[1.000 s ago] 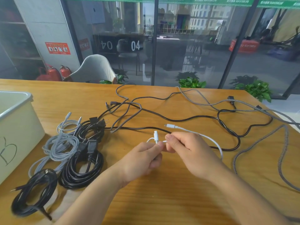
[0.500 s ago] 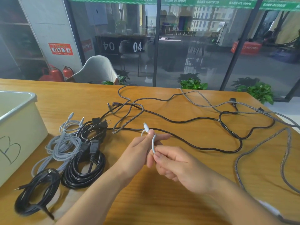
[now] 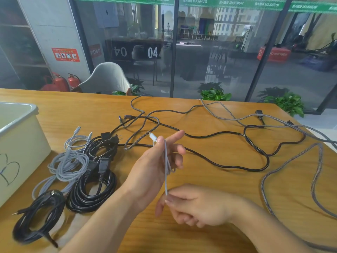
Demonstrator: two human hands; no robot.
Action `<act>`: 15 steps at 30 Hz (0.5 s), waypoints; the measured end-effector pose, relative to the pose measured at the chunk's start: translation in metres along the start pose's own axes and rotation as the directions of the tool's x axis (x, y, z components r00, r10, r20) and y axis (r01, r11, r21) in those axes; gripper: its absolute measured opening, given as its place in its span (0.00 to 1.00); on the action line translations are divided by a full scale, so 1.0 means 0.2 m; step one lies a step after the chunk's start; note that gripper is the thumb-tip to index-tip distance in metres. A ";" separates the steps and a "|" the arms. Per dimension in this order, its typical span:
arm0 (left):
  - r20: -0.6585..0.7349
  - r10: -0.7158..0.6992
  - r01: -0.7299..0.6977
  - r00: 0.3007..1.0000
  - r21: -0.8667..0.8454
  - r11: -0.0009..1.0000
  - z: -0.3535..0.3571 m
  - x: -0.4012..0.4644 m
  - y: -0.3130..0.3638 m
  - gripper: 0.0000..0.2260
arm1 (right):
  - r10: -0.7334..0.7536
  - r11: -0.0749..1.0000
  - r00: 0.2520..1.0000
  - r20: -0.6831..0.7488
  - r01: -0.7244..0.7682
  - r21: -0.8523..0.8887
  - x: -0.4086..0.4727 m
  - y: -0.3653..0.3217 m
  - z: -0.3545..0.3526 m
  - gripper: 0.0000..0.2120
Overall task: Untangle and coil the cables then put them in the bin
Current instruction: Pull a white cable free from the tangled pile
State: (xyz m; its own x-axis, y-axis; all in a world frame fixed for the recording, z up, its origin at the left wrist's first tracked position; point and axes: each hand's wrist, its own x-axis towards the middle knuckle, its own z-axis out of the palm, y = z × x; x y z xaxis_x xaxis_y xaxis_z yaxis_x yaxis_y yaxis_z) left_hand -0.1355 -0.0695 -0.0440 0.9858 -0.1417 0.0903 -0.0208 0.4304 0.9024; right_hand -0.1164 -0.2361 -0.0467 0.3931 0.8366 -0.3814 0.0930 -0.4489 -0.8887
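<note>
A short white cable (image 3: 166,172) runs between my two hands above the table. My left hand (image 3: 156,161) pinches its plug end under the thumb, with the fingers spread and the cable looped over them. My right hand (image 3: 191,205) pinches the cable's lower end, nearer to me. Loose black (image 3: 228,134) and braided grey (image 3: 284,161) cables lie tangled across the table beyond. Coiled cables sit at the left: pale grey (image 3: 69,165), black (image 3: 91,190), and another black one (image 3: 38,220). The cream bin (image 3: 21,148), marked B, stands at the far left.
The wooden table (image 3: 209,179) ends at a glass wall behind and an edge at the right. A grey chair (image 3: 107,77) stands behind the table's far side. Potted plants (image 3: 215,94) line the floor beyond the glass.
My right hand has drawn down and toward me along the white cable. My left hand has opened its fingers and lifted, with the cable now looped over them.
</note>
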 end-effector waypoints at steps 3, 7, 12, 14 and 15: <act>0.006 -0.011 0.011 1.000 -0.089 0.996 0.00 -0.01 0.04 0.23 | -0.013 0.995 0.995 -0.097 0.003 -0.096 0.03 0.02 -0.01 0.18; 0.069 -0.094 0.097 0.993 -0.045 0.994 -0.01 -0.02 0.07 0.22 | -0.072 0.957 0.957 -0.282 -0.013 -0.289 0.00 0.05 -0.13 0.19; 0.231 -0.202 0.172 0.952 0.143 0.975 -0.04 -0.03 0.08 0.22 | -0.077 0.942 0.883 -0.463 -0.088 -0.324 -0.08 0.10 -0.28 0.17; 0.240 -0.225 0.180 0.944 0.197 0.964 -0.06 -0.03 0.09 0.22 | -0.092 0.948 0.806 -0.584 -0.109 -0.300 -0.11 0.14 -0.34 0.16; 0.233 -0.233 0.183 0.944 0.217 0.959 -0.07 -0.03 0.09 0.22 | -0.099 0.958 0.761 -0.641 -0.102 -0.268 -0.13 0.16 -0.37 0.15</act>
State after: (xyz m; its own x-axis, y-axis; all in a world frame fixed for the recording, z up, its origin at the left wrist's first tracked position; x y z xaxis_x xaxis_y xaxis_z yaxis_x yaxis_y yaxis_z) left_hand -0.1389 -0.0491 -0.0336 0.8968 -0.4416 -0.0269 0.1243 0.1932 0.9733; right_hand -0.0554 -0.2952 -0.0458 0.8765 0.4797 -0.0395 0.2944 -0.5993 -0.7445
